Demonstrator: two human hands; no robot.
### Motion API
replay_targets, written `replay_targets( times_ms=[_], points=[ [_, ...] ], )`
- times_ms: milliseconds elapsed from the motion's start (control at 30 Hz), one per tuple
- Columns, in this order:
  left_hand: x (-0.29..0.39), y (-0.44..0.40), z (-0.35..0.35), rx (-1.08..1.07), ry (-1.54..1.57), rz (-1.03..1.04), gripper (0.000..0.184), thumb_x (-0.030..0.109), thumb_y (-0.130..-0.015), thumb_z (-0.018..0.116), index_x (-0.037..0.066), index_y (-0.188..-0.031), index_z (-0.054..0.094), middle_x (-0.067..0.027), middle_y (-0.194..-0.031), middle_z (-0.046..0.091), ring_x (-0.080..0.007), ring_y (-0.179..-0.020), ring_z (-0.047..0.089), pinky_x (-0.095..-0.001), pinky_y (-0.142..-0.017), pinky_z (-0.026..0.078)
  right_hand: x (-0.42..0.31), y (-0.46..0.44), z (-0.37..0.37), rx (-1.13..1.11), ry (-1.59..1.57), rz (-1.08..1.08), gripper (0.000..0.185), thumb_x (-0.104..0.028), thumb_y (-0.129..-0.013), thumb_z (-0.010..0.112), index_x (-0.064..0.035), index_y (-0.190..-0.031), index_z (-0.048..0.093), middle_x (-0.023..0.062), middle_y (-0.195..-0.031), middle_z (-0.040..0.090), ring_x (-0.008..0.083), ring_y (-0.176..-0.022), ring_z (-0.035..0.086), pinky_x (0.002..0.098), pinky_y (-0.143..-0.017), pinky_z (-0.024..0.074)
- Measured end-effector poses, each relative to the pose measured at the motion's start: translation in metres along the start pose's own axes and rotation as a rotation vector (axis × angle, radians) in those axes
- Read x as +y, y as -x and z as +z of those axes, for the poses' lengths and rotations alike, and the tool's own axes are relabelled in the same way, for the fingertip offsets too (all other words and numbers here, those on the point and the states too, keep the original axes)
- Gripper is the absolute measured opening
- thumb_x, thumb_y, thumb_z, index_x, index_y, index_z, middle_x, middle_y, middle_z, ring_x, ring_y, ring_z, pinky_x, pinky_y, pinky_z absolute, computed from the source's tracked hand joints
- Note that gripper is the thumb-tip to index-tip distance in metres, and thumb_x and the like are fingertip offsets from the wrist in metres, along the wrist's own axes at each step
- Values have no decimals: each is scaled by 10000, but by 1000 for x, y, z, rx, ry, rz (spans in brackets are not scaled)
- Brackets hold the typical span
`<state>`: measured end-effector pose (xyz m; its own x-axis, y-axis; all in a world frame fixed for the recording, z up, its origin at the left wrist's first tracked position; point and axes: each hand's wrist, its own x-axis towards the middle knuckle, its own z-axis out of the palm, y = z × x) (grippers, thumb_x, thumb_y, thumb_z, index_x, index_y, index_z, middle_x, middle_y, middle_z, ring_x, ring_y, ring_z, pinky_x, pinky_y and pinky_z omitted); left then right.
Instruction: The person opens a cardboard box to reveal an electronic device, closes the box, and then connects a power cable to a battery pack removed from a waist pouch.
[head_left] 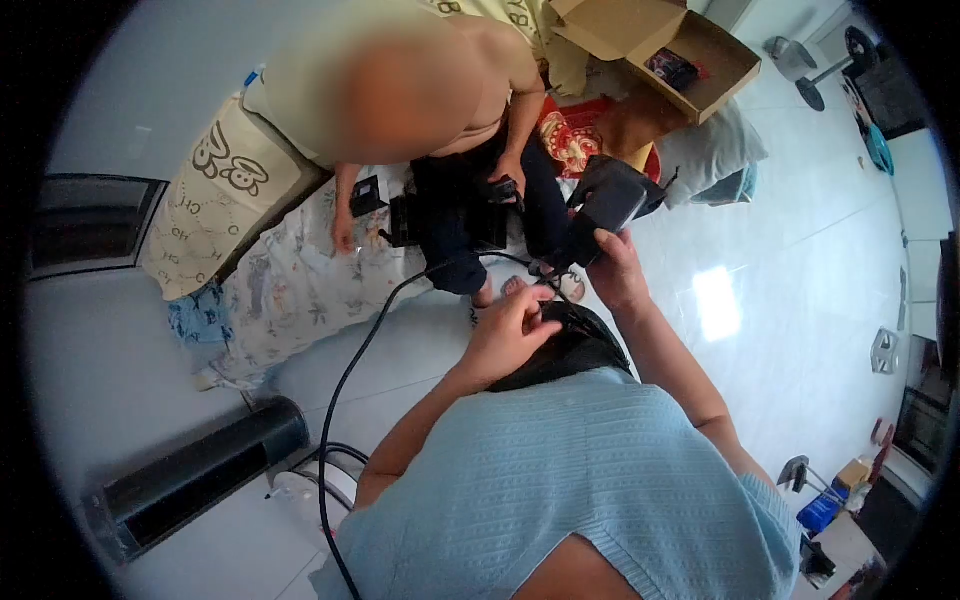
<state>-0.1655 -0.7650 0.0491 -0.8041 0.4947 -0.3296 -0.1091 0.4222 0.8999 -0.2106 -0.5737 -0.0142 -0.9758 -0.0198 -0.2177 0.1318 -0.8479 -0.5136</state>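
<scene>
My right hand [620,272] is closed on a black device [608,200] with a flat dark face, gripping its lower edge. A black cable [345,385] runs by the bottom of the device and loops round to the left and down. My left hand [508,338] is beside the cable, below and left of the device. Its thumb and index finger are apart, with no object visible between them. Whether a fingertip touches the cable is unclear.
Opposite me, a seated person holds a small black object [502,188] in one hand. Black cases [405,220] lie beside that person on a patterned cover [300,290]. An open cardboard box [715,65] stands at upper right. A long black unit [200,475] is on the floor at lower left.
</scene>
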Motion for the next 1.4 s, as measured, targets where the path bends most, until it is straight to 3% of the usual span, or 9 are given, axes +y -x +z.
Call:
replay_targets(
  times_ms=[100,267,567,633,667,767,867,1067,1400],
  points=[
    [5,-11,16,389,-459,289,318,70,-740,668,36,-1016,514,-97,-798,547,-227,-703,569,-300,-649,463,0,17,6,-34,68,45,546,-142,-771,606,-56,-1258,375,117,-1168,523,243,-1119,494,391,-978,372],
    [6,-15,32,481,-782,505,301,114,-723,687,41,-965,523,-111,-925,543,-290,-841,552,-383,-738,447,-3,44,1,-14,36,41,568,-148,-771,608,-50,-1273,360,122,-1203,485,250,-1154,461,411,-983,373],
    [-21,-7,62,377,-624,418,206,106,-780,630,14,-935,531,-135,-781,598,-283,-709,593,-351,-702,465,-1,70,-30,37,-89,68,462,-148,-789,575,-39,-1203,403,139,-1137,543,271,-1049,531,431,-938,408],
    [-27,-4,62,242,-334,231,194,136,-838,576,-12,-960,542,-133,-711,605,-249,-564,611,-336,-549,485,0,72,-34,60,-117,104,468,-160,-790,575,-27,-1205,404,143,-1139,543,274,-1055,527,427,-949,398],
    [-31,-5,63,248,-337,224,194,136,-838,576,-12,-960,542,-133,-711,605,-249,-564,611,-336,-549,485,-1,74,-36,69,-145,150,477,-168,-790,575,-12,-1206,402,149,-1146,540,275,-1064,522,417,-960,390],
    [-43,-9,64,22,454,-90,197,129,-926,433,-48,-947,518,-117,-676,598,-174,-517,602,-268,-477,480,4,77,-41,97,-199,235,489,-190,-794,569,18,-1205,403,158,-1159,537,274,-1081,514,396,-975,378],
    [-50,-13,57,-103,640,-240,181,130,-938,412,-23,-952,508,-93,-691,580,-159,-534,583,-263,-473,497,10,75,-52,116,-240,298,510,-228,-797,560,5,-1227,411,166,-1186,519,274,-1115,490,390,-996,354],
    [-66,-14,59,-61,628,-262,183,166,-912,479,-5,-930,542,-51,-726,584,-107,-586,546,-209,-544,431,26,69,-61,147,-300,389,526,-251,-785,560,13,-1223,438,200,-1186,509,314,-1104,490,396,-1002,351],
    [-69,-23,43,80,-26,-157,234,209,-825,614,-9,-909,615,-77,-753,628,-120,-640,574,-254,-569,443,45,57,-66,168,-221,423,454,-209,-793,529,-1,-1190,456,171,-1155,542,279,-1093,513,390,-996,360]
  ],
)
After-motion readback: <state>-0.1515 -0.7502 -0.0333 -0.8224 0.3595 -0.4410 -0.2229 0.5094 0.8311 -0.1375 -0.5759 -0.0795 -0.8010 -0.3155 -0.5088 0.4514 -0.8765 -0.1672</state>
